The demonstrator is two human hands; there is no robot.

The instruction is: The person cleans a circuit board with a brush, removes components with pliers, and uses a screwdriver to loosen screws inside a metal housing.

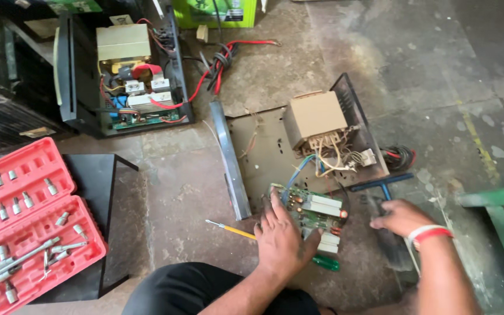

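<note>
My left hand [280, 238] rests palm down on a green circuit board [313, 210] that lies at the front of an opened metal chassis [258, 149] on the concrete floor. A tan transformer [314, 118] sits in that chassis, with blue and white wires running down to the board. A screwdriver with a yellow shaft and green handle [234, 231] lies under my left wrist. My right hand [401, 217], with red and white bands at the wrist, reaches to the floor beside the chassis, near a blue T-handle tool [383, 185]; whether it grips anything is unclear.
A second opened black unit [129, 70] with transformer and red cables stands at the back left. A red socket-set case [24, 224] lies open at the left beside a black cover panel [97, 181]. A green frame [500, 216] stands at the right. My dark-clad knee [205, 291] is below.
</note>
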